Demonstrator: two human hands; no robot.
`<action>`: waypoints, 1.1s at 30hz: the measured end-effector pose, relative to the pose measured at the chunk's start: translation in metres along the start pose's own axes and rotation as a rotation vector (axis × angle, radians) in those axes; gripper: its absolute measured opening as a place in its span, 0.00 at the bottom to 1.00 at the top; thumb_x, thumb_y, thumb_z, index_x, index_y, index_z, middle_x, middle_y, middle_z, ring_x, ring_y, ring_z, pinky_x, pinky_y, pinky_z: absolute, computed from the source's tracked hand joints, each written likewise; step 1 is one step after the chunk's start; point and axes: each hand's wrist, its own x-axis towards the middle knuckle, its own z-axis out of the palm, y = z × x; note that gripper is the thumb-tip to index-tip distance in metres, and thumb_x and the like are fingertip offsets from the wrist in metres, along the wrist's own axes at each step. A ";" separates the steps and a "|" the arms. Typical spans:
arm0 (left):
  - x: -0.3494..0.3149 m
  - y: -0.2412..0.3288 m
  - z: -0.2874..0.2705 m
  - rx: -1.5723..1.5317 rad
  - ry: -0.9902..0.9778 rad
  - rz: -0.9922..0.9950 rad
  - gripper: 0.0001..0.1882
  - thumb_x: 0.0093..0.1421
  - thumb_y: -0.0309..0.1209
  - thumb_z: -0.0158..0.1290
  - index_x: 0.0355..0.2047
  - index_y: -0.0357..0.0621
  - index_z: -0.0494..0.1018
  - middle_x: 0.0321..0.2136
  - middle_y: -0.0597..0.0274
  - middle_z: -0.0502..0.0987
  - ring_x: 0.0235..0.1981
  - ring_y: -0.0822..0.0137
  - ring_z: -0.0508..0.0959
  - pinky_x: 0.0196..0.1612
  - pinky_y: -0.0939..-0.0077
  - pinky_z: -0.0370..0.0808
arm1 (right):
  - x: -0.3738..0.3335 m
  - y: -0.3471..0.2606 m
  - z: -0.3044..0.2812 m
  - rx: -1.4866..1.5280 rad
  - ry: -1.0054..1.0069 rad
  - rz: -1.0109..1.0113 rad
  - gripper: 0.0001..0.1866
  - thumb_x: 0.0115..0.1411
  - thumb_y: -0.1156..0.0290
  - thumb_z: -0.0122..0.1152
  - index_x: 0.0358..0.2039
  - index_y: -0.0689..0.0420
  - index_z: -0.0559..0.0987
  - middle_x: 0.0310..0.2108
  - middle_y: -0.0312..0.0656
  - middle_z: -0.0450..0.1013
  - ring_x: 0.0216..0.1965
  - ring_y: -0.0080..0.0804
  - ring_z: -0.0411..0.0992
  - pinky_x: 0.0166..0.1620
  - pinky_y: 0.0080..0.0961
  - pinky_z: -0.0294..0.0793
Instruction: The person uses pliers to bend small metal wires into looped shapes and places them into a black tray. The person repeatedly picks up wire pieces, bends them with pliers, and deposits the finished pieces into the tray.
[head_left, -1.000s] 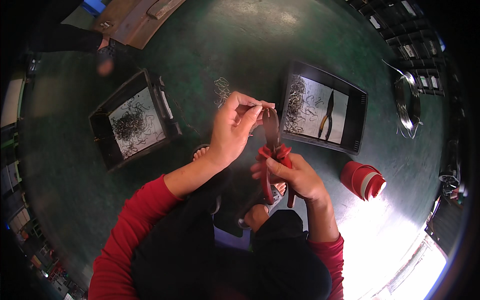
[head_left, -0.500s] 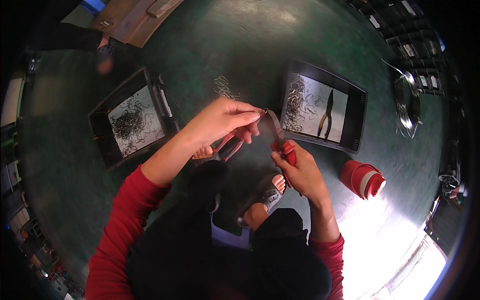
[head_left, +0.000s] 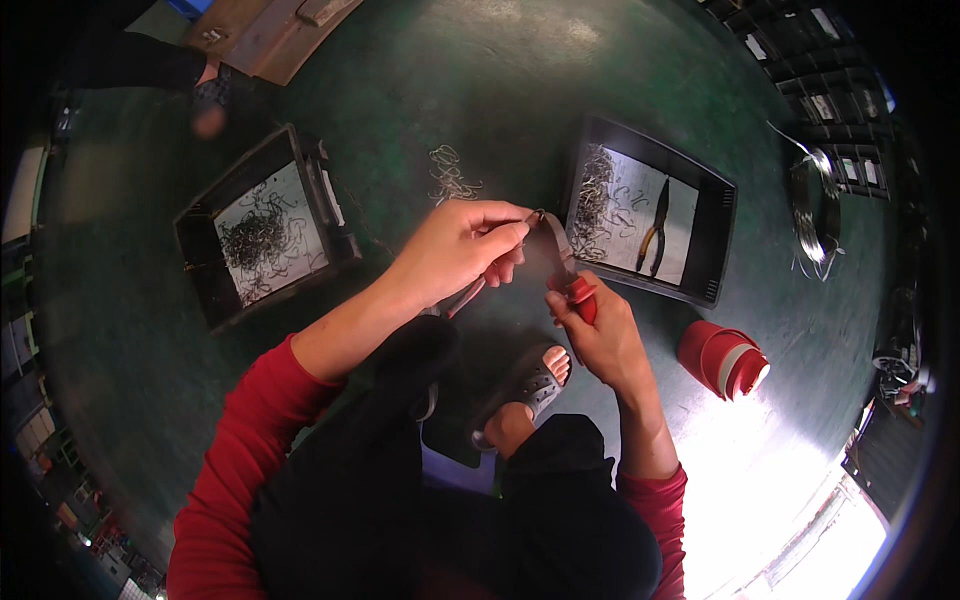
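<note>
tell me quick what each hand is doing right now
Left hand: closed, pinching a small wire piece at the tool's tip.
Right hand: closed on red-handled pliers.

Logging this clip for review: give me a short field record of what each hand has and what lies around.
left hand: pinches a small wire piece at the pliers' tip
right hand: grips the red-handled pliers
left tray: heap of bent wire pieces
right tray: wire pieces and a second pair of pliers
floor: green, loose wire pieces near the middle
red cup: lying on its side, right of the hands

Left hand (head_left: 455,250) lower, now off the red-handled pliers (head_left: 568,270).
</note>
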 end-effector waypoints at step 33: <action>0.000 -0.028 0.010 -0.046 0.065 0.093 0.14 0.65 0.26 0.47 0.48 0.34 0.74 0.21 0.66 0.74 0.21 0.80 0.71 0.22 0.83 0.67 | 0.005 0.022 0.020 -0.013 0.184 -0.137 0.15 0.57 0.65 0.64 0.41 0.59 0.75 0.32 0.52 0.77 0.37 0.56 0.75 0.39 0.38 0.73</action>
